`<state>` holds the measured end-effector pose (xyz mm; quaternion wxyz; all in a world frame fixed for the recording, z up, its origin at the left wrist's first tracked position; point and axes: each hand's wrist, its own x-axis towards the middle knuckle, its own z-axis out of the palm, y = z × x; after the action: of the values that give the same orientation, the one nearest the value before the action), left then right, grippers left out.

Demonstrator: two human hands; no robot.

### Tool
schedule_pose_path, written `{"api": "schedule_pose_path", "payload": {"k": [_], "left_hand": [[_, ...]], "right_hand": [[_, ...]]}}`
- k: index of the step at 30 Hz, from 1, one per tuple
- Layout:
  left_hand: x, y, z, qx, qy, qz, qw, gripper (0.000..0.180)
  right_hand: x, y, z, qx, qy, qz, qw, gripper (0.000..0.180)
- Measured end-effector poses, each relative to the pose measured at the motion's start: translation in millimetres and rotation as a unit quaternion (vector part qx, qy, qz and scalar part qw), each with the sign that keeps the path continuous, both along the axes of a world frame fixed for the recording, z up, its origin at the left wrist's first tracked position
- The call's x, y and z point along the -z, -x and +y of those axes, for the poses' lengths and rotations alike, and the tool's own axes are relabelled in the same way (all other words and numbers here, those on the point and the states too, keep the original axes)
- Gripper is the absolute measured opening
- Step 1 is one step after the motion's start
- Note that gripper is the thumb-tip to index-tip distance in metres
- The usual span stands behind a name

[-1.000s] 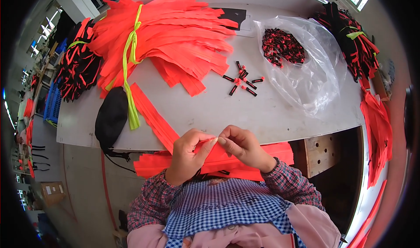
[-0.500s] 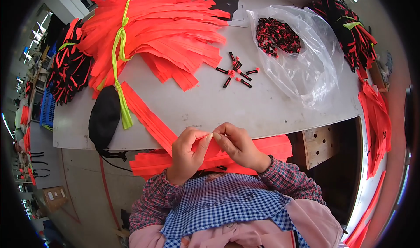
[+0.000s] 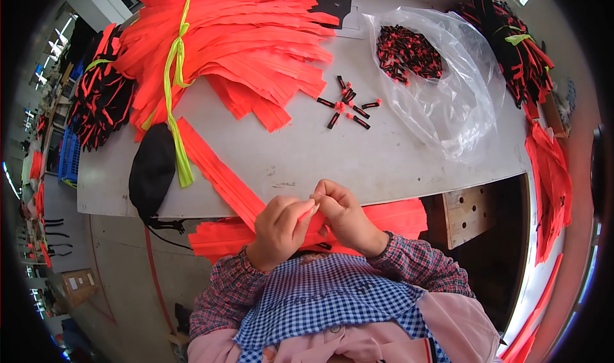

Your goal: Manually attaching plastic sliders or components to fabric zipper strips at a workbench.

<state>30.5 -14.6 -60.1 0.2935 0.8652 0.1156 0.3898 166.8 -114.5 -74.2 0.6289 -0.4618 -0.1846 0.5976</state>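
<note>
Just in front of the table edge, my two hands meet at the fingertips. My left hand [image 3: 279,227] is closed on an orange-red zipper tape [image 3: 225,179], which slants back from it across the table. My right hand [image 3: 345,214] pinches at the same spot, thumb against forefinger; whatever lies between those fingertips is too small and covered to make out. More orange-red zipper tapes [image 3: 400,216] lie across my lap beneath the hands. Several black zipper pulls [image 3: 359,122] with red ends are scattered farther back on the table.
A large bundle of orange-red tapes [image 3: 256,56], tied with a yellow-green strip [image 3: 171,85], covers the back left. Beside it hangs a black pouch [image 3: 152,171]. A clear plastic bag [image 3: 448,113] holds many pulls. Black-and-red bundles [image 3: 102,101] flank the table, and a wooden drawer [image 3: 469,216] sits underneath.
My left hand has risen slightly and rolled its fingers over toward the right hand. The fingertips stay together, and my right hand has shifted only a little.
</note>
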Motion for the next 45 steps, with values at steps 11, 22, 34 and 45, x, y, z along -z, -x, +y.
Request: {"api": "schedule_pose_path", "payload": {"k": [11, 22, 34, 45], "left_hand": [[-11.5, 8.2, 10.6, -0.005, 0.236, 0.060, 0.970, 0.015], [-12.1, 2.4, 16.0, -0.004, 0.227, 0.077, 0.971, 0.016], [-24.7, -6.9, 11.9, 0.014, 0.200, 0.074, 0.977, 0.015], [-26.4, -4.5, 5.8, 0.029, 0.164, 0.076, 0.983, 0.016]], "right_hand": [[66.0, -136.8, 51.3, 0.154, 0.049, -0.690, 0.706, 0.017], [70.5, -165.4, 62.2, 0.130, 0.029, -0.589, 0.797, 0.012], [-48.2, -50.9, -15.9, 0.012, -0.136, -0.437, 0.889, 0.023], [-43.2, -34.2, -13.1, 0.058, -0.192, -0.605, 0.770, 0.040]]}}
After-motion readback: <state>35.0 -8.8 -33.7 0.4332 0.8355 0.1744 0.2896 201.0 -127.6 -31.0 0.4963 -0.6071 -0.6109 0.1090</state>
